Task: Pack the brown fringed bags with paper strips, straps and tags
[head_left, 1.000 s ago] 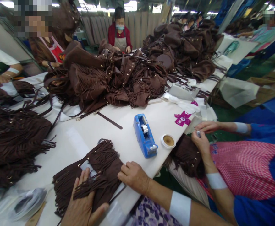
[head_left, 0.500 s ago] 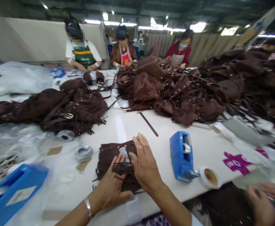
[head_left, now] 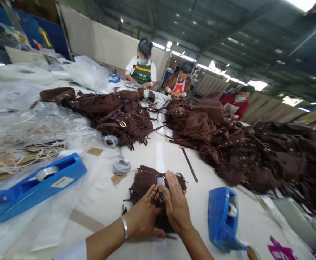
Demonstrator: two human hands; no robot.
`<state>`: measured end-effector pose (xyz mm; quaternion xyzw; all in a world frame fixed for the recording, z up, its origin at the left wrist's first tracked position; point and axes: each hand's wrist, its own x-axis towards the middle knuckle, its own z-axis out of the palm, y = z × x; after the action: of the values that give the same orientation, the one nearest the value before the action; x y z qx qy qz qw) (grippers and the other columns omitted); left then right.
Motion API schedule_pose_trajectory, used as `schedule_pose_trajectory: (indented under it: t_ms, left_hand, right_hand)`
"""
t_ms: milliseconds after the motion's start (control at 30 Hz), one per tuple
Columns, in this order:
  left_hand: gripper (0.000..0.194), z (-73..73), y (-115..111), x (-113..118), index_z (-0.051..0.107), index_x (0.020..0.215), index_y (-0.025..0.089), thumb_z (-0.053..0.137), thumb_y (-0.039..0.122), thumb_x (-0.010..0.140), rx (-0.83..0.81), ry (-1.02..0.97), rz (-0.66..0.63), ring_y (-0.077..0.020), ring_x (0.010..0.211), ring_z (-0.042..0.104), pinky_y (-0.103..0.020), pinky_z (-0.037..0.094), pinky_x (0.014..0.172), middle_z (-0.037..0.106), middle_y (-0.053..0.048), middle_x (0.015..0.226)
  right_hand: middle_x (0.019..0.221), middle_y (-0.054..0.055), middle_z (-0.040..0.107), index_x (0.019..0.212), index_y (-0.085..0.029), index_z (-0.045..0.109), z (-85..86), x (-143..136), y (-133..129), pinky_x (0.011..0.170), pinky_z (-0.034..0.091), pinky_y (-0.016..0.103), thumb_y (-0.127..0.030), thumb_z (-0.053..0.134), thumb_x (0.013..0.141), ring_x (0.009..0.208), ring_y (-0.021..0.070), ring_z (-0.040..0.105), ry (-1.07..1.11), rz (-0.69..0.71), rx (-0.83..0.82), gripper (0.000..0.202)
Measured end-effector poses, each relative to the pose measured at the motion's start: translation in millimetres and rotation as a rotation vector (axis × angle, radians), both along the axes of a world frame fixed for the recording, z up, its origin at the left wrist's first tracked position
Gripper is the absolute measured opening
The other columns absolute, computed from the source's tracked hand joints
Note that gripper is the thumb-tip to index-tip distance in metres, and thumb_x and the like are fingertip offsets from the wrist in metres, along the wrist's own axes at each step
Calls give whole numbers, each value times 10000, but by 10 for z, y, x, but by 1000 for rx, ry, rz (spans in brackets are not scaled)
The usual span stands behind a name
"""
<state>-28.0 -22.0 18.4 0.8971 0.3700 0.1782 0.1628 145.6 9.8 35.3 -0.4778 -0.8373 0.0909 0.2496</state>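
Observation:
A dark brown fringed bag lies on the white table in front of me, with a small grey patch, perhaps tape or lining, on its middle. My left hand rests on the near left part of the bag, fingers apart over the dark fringe and thumb stretched to the right. Fingers extended, my right hand lies flat along the right part. The fingertips of both hands meet close to the grey patch. Much of the bag's near side is hidden beneath my hands.
Blue tape dispensers stand at left and right. A grey tape roll lies left of the bag, a dark strap beyond it. Brown bags are heaped further back, plastic bags at left. Three people work across the table.
My view has swung left and tilted, so things sit further right and lower. Both hands remain on the bag, and my right fingers are nearer the grey patch.

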Motion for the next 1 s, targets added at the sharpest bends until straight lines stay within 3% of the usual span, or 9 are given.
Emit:
schedule_pose_trajectory:
  t_ms: [100, 267, 433, 600, 700, 767, 867, 1000]
  left_hand:
    - [947, -8, -26, -29, 449, 1426, 70, 478, 775, 794, 19, -12, 10, -329, 1495, 134, -489, 37, 1233, 370, -219, 1521]
    - [908, -209, -308, -3, 391, 1460, 98, 548, 710, 809, 80, -46, 227, -320, 1489, 173, -501, 153, 1226, 346, -198, 1549]
    - [916, -398, -780, 95, 266, 1512, 97, 720, 404, 778, 186, 49, 499, -321, 1491, 169, -477, 258, 1196, 198, -170, 1613]
    - [790, -447, -1071, 55, 390, 1442, 76, 622, 486, 809, 402, 64, 502, -366, 1429, 315, -537, 336, 1102, 434, -188, 1505]
    - [612, -394, -1066, -2, 506, 1341, 84, 572, 458, 862, 484, -13, 532, -312, 1282, 514, -433, 439, 1021, 602, -165, 1352]
    - [480, -332, -1023, -47, 545, 1281, 90, 539, 383, 901, 423, -73, 593, -259, 1149, 612, -369, 501, 944, 673, -144, 1238]
    - [291, -267, -968, -128, 588, 1182, 147, 444, 247, 950, 186, -128, 720, -225, 970, 680, -364, 556, 823, 716, -103, 1095]
    - [292, -271, -908, -216, 617, 1025, 218, 331, 176, 984, -91, -142, 800, -196, 788, 709, -337, 568, 697, 733, -42, 915]
  right_hand:
    - [1564, 40, 346, 1540, -270, 271, -142, -151, 61, 1165, 349, 473, -293, 311, 1036, 1455, 219, 288, 19, 141, -110, 505]
    - [1578, 56, 317, 1557, -239, 210, -531, -52, 133, 1170, 331, 489, -295, 287, 1040, 1468, 218, 253, -51, 111, -98, 526]
    - [1588, 74, 289, 1556, -222, 213, -504, -111, 114, 1168, 328, 507, -302, 340, 1036, 1480, 241, 213, -165, 141, -25, 542]
    - [1589, 98, 281, 1562, -206, 188, -489, -174, 98, 1159, 340, 518, -292, 374, 1029, 1479, 260, 215, -202, 139, 39, 571]
    - [1592, 96, 274, 1562, -205, 188, -509, -167, 103, 1155, 346, 516, -300, 382, 1029, 1478, 261, 216, -213, 138, 37, 575]
    - [1589, 92, 281, 1561, -207, 193, -509, -166, 105, 1156, 346, 514, -297, 386, 1028, 1479, 260, 216, -212, 135, 33, 574]
    - [1585, 90, 294, 1559, -213, 206, -490, -176, 103, 1154, 348, 518, -288, 378, 1027, 1473, 261, 233, -201, 133, 27, 564]
    - [1581, 83, 303, 1552, -218, 236, -463, -189, 100, 1156, 344, 520, -305, 377, 1026, 1468, 264, 248, -189, 124, 3, 551]
